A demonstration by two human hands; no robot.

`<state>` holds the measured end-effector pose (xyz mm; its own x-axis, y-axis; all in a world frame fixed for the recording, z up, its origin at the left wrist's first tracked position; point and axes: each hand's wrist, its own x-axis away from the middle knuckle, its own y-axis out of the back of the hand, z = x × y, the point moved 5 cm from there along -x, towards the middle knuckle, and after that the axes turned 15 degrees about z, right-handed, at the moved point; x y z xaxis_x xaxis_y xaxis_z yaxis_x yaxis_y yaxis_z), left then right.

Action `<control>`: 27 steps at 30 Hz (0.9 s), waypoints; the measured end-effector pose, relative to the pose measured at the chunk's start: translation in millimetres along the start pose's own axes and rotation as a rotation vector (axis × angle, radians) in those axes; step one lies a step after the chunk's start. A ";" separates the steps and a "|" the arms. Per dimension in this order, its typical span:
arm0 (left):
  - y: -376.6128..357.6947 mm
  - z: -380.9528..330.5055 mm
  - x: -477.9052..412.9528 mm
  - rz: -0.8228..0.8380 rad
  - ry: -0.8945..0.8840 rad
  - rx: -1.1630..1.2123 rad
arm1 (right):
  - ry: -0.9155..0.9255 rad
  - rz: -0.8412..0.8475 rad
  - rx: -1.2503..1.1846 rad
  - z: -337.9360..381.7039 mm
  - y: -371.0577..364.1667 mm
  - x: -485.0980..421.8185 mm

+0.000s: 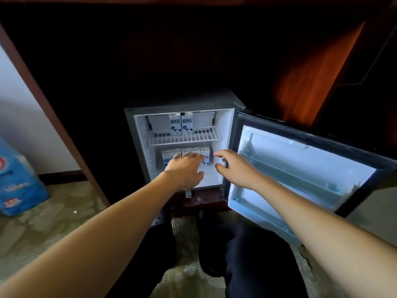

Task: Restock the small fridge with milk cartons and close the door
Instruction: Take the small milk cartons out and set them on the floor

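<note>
A small grey fridge [131, 134] stands open under a dark wooden cabinet. Its door [300, 164] swings out to the right, and the shelves inside the door hold nothing. Two white milk cartons [181, 125] with a cow print stand upright on the wire shelf [184, 139]. A row of several cartons [187, 152] stands on the fridge floor below. My left hand [185, 168] reaches into the lower compartment with fingers spread against that row. My right hand [234, 166] hovers just right of the row, fingers curled apart, holding nothing.
A blue printed package [19, 181] leans on the floor at the left, beside the cabinet's wooden side panel [53, 117]. My dark-clothed legs [236, 254] are in front of the fridge on a patterned carpet [43, 229].
</note>
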<state>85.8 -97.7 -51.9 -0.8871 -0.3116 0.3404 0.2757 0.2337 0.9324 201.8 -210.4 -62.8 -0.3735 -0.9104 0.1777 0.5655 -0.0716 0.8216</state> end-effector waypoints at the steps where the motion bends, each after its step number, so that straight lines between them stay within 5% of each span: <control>1: -1.7 12.2 -4.8 -0.012 0.011 0.010 | 0.002 0.016 0.007 2.6 -2.6 -12.8; 14: -7.9 135.8 -94.8 -0.181 0.120 0.249 | 0.025 0.053 0.050 -0.3 -10.6 -156.8; 21: -11.5 177.3 -137.3 -0.195 0.219 0.646 | -0.035 -0.079 -0.239 -18.8 -12.1 -226.3; 27: -8.9 195.4 -169.6 -0.160 0.161 0.695 | -0.092 -0.118 -0.342 -25.7 -14.7 -267.5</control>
<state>161.5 133.1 -141.7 -0.8166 -0.5101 0.2701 -0.1989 0.6881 0.6978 312.3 23.7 -136.3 -0.5062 -0.8487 0.1531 0.7220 -0.3199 0.6135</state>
